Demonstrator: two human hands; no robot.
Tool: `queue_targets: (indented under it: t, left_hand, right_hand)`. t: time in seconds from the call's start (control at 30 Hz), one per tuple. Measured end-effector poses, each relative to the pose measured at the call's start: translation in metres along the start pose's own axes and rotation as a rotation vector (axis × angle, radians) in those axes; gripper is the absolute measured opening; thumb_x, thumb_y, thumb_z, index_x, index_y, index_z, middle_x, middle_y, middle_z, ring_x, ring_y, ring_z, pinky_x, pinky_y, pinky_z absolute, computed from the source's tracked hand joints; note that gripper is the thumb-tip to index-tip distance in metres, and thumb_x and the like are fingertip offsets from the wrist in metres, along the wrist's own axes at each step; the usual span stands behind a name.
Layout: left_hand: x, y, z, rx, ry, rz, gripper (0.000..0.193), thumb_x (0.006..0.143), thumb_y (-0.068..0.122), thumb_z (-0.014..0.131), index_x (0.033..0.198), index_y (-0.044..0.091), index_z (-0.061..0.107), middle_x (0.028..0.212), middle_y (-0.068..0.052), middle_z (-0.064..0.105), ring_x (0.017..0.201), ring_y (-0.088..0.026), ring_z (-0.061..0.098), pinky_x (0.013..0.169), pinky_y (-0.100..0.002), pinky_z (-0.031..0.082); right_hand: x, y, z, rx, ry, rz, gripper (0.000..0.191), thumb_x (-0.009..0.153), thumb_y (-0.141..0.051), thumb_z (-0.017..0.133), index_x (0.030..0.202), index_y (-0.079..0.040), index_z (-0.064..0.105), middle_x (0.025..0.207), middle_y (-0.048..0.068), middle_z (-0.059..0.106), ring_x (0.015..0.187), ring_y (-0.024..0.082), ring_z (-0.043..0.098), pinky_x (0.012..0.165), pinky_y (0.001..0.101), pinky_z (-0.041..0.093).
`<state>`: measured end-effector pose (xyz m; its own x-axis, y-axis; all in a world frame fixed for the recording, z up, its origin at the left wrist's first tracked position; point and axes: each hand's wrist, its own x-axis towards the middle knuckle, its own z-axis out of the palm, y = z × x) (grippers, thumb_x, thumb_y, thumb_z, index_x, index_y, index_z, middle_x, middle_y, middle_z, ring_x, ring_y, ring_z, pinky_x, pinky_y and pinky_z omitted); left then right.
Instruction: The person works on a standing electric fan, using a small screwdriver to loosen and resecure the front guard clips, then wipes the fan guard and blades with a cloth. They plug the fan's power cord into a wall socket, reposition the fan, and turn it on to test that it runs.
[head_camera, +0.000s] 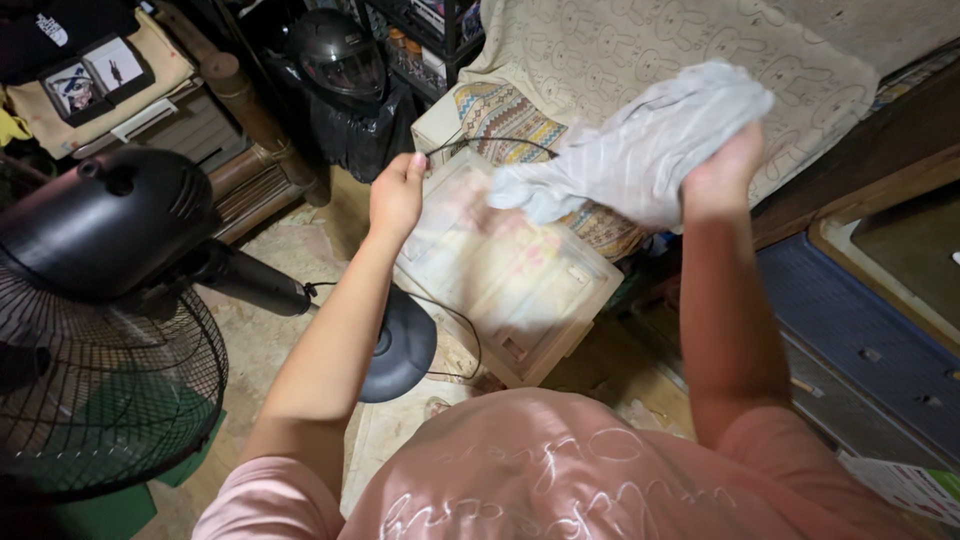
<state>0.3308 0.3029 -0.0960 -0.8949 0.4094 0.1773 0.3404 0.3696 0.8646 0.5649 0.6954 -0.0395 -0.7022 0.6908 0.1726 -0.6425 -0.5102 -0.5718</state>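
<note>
The right hand (722, 172) is closed around a pale grey-white cloth (640, 140), bunched in its grip at the upper right of the frame so that the loose end trails leftward in the air above the box. The left hand (397, 195), near the upper centre, is curled with the thumb raised; it rests at the far left edge of a translucent plastic storage box (505, 270), and a thin black cable (480, 145) arcs away from it, though whether the fingers pinch the cable or the lid edge cannot be told. The box sits tilted on the floor, leaning toward a patterned cushion (505, 120) and a cream blanket (650, 50). A black standing fan (110, 320) fills the left side, its round base (400, 345) just beside the box. A dark helmet (340, 50) sits at the top.
</note>
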Motion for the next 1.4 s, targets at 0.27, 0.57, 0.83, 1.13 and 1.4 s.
queue_targets:
  t: [0.27,0.57,0.83,1.13,1.4]
  left_hand:
    - [0.028,-0.016,-0.005,-0.331,0.23,-0.158,0.046,0.111,0.042,0.055,0.101,0.003,0.078,0.096,-0.008,0.079,0.091,-0.019,0.068,0.087,-0.036,0.055]
    - [0.002,0.014,0.019,-0.666,-0.096,-0.135,0.04,0.114,0.04,0.047,0.123,0.011,0.074,0.067,0.004,0.046,0.055,-0.011,0.041,0.05,-0.03,0.037]
    - [-0.045,0.034,0.045,-0.743,-0.395,-0.071,0.041,0.113,0.041,0.048,0.131,0.013,0.071,0.068,0.007,0.05,0.054,-0.006,0.045,0.049,-0.025,0.037]
    - [-0.06,-0.031,0.086,-0.549,-0.692,-0.075,0.04,0.116,0.034,0.049,0.125,0.005,0.075,0.096,-0.006,0.068,0.08,-0.011,0.061,0.077,-0.031,0.053]
    - [-0.035,0.087,0.164,-0.602,-0.843,0.112,0.044,0.122,0.044,0.051,0.117,0.003,0.066,0.106,-0.001,0.069,0.09,-0.005,0.061,0.077,-0.021,0.05]
  right_hand:
    - [-0.012,0.006,0.012,-0.035,-0.107,-0.137,0.053,0.104,-0.038,0.036,0.13,-0.002,0.065,0.132,0.019,0.07,0.126,0.04,0.066,0.118,0.0558,0.054]
    - [-0.021,0.091,0.026,0.133,0.123,0.025,0.05,0.109,-0.035,0.04,0.134,-0.002,0.067,0.139,0.016,0.071,0.134,0.033,0.066,0.124,0.0466,0.049]
    - [-0.037,0.145,0.063,-0.12,0.118,0.546,0.064,0.104,-0.053,0.041,0.138,-0.001,0.055,0.138,0.018,0.064,0.121,0.038,0.064,0.108,0.0599,0.047]
    - [-0.034,0.053,0.052,0.01,0.311,0.228,0.044,0.099,-0.002,0.042,0.141,-0.005,0.055,0.13,0.015,0.066,0.11,0.028,0.066,0.108,0.0543,0.054]
    - [-0.074,-0.009,0.029,-0.416,-0.059,0.213,0.032,0.112,-0.031,0.057,0.128,-0.004,0.062,0.108,0.008,0.068,0.094,0.023,0.07,0.089,0.0442,0.06]
